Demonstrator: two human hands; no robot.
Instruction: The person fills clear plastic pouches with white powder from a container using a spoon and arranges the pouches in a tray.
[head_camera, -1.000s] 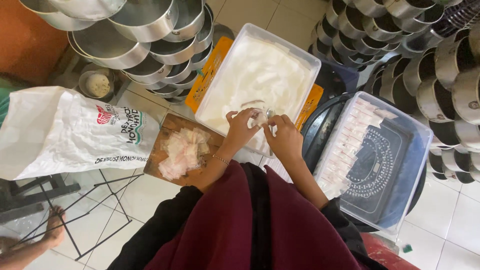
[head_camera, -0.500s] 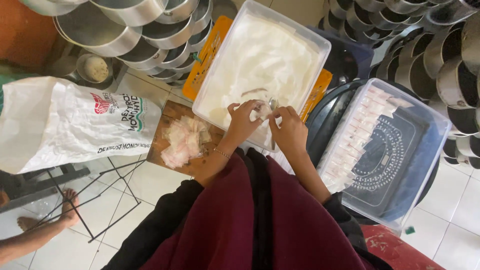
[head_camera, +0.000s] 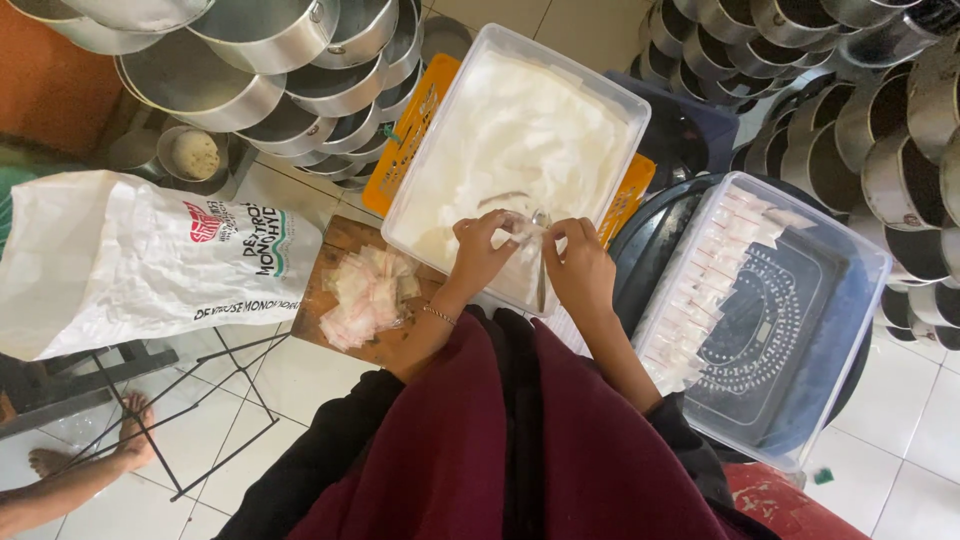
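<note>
My left hand (head_camera: 482, 248) and my right hand (head_camera: 580, 262) meet over the near edge of a clear plastic tub (head_camera: 605, 92) full of white powder. Together they pinch a small clear plastic pouch (head_camera: 527, 229) between the fingertips. A metal spoon (head_camera: 541, 270) lies in the powder just under my right hand. To the left, a heap of empty small pouches (head_camera: 365, 295) rests on a wooden board (head_camera: 330, 250). At the right, a second clear tub (head_camera: 850, 300) holds rows of filled pouches (head_camera: 700, 290) along its left side.
Stacks of round metal pans (head_camera: 250, 60) crowd the top left and the right (head_camera: 880, 120). A large white printed sack (head_camera: 130, 260) lies at the left. An orange crate (head_camera: 410, 130) sits under the powder tub. Another person's bare foot (head_camera: 130, 440) rests on the white tiled floor.
The view has shifted slightly; my hands stay together at the tub's near edge, still working the small pouch. The other person's foot has moved a little on the floor.
</note>
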